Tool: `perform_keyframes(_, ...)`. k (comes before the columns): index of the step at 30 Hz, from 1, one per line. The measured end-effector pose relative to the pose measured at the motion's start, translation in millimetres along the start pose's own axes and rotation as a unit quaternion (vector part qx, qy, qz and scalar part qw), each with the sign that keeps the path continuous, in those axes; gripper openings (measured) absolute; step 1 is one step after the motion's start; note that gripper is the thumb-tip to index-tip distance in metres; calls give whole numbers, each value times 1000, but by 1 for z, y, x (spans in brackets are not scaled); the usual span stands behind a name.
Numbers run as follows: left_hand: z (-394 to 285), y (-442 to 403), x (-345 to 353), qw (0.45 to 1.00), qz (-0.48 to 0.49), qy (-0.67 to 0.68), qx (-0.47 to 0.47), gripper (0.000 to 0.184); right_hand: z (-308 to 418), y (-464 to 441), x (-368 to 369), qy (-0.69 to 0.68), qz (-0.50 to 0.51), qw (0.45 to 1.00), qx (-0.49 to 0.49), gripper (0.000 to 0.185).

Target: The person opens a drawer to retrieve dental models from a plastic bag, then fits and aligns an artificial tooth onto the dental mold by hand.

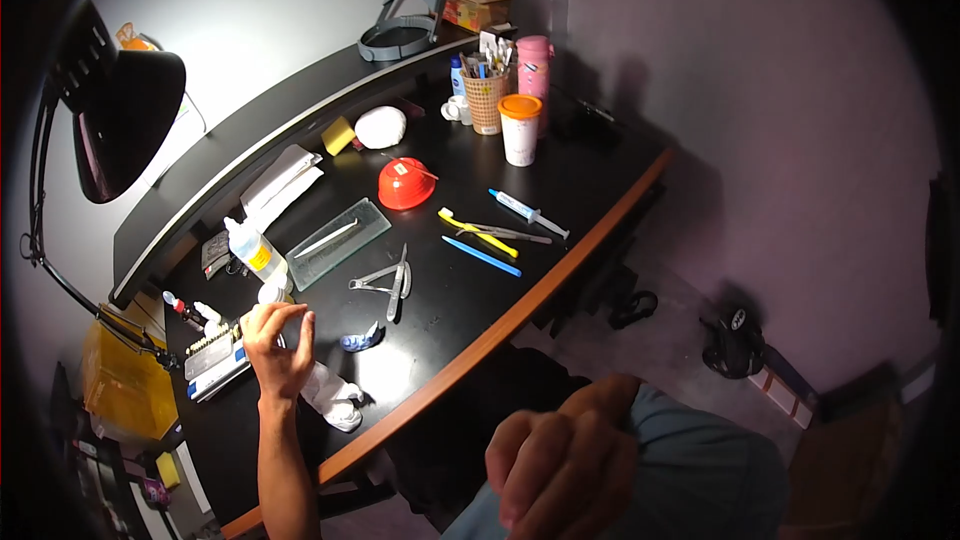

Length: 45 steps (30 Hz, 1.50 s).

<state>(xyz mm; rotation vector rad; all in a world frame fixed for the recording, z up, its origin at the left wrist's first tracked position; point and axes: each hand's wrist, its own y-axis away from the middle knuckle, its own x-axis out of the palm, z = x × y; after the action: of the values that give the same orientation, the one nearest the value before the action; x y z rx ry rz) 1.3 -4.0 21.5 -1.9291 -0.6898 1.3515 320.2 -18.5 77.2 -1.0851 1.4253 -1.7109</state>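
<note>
Tool (326, 238) on slab (362, 227) (bowl (404, 186) behind, right)

White round container (275, 288), partly hidden, on the left part of the black bench (455, 305), inward from its brown front edge. Blue moulded piece (361, 338), small and irregular, with a raised pointed part, lying nearer that edge, just beside a bright patch of reflected light. White crumpled item (334, 398), soft-looking and folded, its exact kind unclear, lying close to the front edge towards the left corner, with one end partly hidden and the other spread loosely towards the edge.
</note>
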Motion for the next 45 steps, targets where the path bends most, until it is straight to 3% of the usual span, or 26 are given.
perform_keyframes(2,7,1,2,1000,11,-10,6,11,13,-9,-19,107,48,993,18,4)
perform_keyframes(4,16,4,6,999,9,-22,28,10,15,-16,-13,99,-40,994,7,4)
perform_keyframes(7,8,2,8,999,39,-1,24,11,29,-44,-27,177,11,984,10,8)
perform_keyframes(14,14,10,7,996,80,15,-29,12,54,4,-71,322,68,944,2,2)
perform_keyframes(19,21,13,8,995,86,10,-38,12,63,72,-200,599,42,800,18,8)
perform_keyframes(20,21,13,8,995,86,15,-43,12,71,88,-232,637,2,769,51,11)
perform_keyframes(22,20,12,10,995,86,24,-55,12,92,122,-281,726,-78,656,190,15)
perform_keyframes(25,18,7,11,995,86,12,-59,12,89,132,-320,760,31,620,193,18)
perform_keyframes(27,24,10,14,994,78,11,-80,11,76,141,-331,748,76,627,203,21)
perform_keyframes(29,29,14,12,992,81,10,-92,10,70,150,-333,744,112,610,250,27)
perform_keyframes(35,45,25,7,990,95,-15,-105,10,75,150,-335,782,133,560,240,26)
perform_keyframes(39,54,29,3,988,84,-17,-127,10,118,151,-322,781,129,561,242,25)
perform_keyframes(45,48,25,-2,988,106,3,-116,11,190,141,-291,758,105,551,333,20)
